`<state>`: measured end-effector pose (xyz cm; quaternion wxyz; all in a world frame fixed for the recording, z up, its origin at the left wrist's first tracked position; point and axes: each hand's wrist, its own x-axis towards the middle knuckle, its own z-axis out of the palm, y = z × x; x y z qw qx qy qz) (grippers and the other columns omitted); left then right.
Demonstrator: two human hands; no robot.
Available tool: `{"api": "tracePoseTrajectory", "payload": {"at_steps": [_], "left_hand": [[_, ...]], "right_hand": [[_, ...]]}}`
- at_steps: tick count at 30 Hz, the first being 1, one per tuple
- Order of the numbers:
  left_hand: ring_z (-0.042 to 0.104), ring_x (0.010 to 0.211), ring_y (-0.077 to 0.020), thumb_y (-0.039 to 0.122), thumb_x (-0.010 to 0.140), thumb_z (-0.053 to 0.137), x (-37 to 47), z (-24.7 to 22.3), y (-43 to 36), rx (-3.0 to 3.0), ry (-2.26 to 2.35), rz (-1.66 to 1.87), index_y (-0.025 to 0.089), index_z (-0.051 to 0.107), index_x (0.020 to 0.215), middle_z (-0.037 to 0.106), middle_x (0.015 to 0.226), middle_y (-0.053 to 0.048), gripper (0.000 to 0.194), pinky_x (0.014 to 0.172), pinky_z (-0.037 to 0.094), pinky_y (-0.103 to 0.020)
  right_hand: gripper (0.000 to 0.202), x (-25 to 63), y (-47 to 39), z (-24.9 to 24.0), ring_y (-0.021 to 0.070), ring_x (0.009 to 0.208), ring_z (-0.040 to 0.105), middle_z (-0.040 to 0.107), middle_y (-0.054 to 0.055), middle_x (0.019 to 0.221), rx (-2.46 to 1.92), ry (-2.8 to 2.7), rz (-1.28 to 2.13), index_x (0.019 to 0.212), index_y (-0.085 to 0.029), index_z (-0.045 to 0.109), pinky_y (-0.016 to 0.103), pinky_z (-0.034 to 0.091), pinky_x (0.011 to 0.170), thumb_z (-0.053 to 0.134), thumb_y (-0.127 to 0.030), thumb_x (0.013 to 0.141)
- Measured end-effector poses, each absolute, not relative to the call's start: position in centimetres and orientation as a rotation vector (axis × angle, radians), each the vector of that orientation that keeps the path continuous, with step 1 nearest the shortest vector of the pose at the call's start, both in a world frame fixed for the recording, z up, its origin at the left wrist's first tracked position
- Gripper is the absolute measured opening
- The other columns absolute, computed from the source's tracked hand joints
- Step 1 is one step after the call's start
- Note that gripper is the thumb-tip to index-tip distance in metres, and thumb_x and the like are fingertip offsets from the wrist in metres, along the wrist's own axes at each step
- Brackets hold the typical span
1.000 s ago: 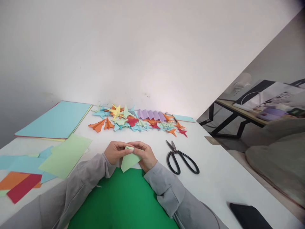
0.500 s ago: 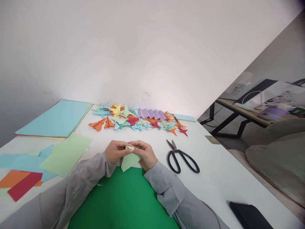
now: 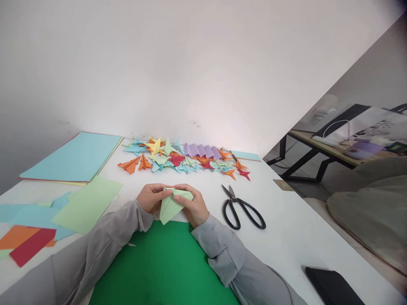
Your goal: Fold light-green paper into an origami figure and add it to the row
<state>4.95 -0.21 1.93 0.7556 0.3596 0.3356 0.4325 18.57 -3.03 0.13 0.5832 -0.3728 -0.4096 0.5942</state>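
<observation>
Between my two hands is a folded sheet of light green paper (image 3: 171, 209), its pointed end hanging down toward me. My left hand (image 3: 150, 198) pinches its upper left edge between thumb and fingers. My right hand (image 3: 196, 206) grips the upper right side, the thumb pressed on the front near the middle top. The fingers behind the paper are mostly hidden. A green sheet (image 3: 162, 262) lies below, under my forearms. Right of my right hand, black-handled scissors (image 3: 233, 203) rest on the table with their blades slightly apart.
Many folded paper pieces (image 3: 176, 159) in several colours line the wall, with a pleated purple strip (image 3: 202, 151) among them. At left lie a stack of coloured sheets (image 3: 76, 156) and loose cut papers (image 3: 92, 203). A black flat object (image 3: 332, 286) sits near the right edge.
Both hands have risen slightly with the light green paper. My right thumb has shifted left and up, showing more of the paper's right side. The other things stay put.
</observation>
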Motion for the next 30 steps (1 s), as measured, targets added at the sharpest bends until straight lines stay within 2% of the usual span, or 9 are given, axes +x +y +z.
{"api": "tracePoseTrajectory", "payload": {"at_steps": [11, 18, 25, 30], "left_hand": [[0.06, 0.05, -0.0158, 0.026, 0.043, 0.081, 4.9, 1.8, -0.1, 0.769, 0.751, 0.95, 0.011, 0.07, 0.066, 0.065, 0.051, -0.004, 0.03, 0.054, 0.048, -0.029], [0.058, 0.048, -0.0142, 0.026, 0.041, 0.082, 5.1, 2.0, -0.2, 0.785, 0.766, 0.97, 0.011, 0.069, 0.062, 0.064, 0.05, -0.003, 0.028, 0.056, 0.047, -0.029], [0.058, 0.056, -0.0137, 0.025, 0.043, 0.081, 5.2, 1.2, 0.1, 0.831, 0.743, 1.059, 0.012, 0.07, 0.061, 0.064, 0.054, -0.002, 0.025, 0.058, 0.047, -0.028], [0.055, 0.058, -0.0114, 0.024, 0.047, 0.079, 5.1, 0.9, 0.1, 0.892, 0.691, 1.07, 0.012, 0.07, 0.061, 0.063, 0.057, -0.001, 0.021, 0.057, 0.045, -0.025]], "right_hand": [[0.032, 18.6, -2.7, -0.8, 0.0136, 0.059, 0.055, 0.064, 0.001, 0.066, -1.035, -1.109, 1.203, 0.084, -0.018, 0.065, 0.028, 0.045, 0.06, 0.074, -0.034, 0.058], [0.032, 18.6, -2.8, -0.7, 0.0152, 0.064, 0.056, 0.065, 0.003, 0.071, -1.052, -1.082, 1.181, 0.082, -0.018, 0.066, 0.029, 0.045, 0.062, 0.075, -0.033, 0.055], [0.023, 18.3, -2.8, -0.3, 0.011, 0.055, 0.051, 0.062, -0.002, 0.06, -1.054, -0.994, 1.189, 0.07, -0.017, 0.065, 0.025, 0.04, 0.055, 0.076, -0.028, 0.052], [0.023, 18.3, -2.8, -0.3, 0.0115, 0.057, 0.053, 0.065, -0.001, 0.064, -1.015, -0.969, 1.235, 0.073, -0.018, 0.068, 0.026, 0.042, 0.059, 0.076, -0.026, 0.052]]}}
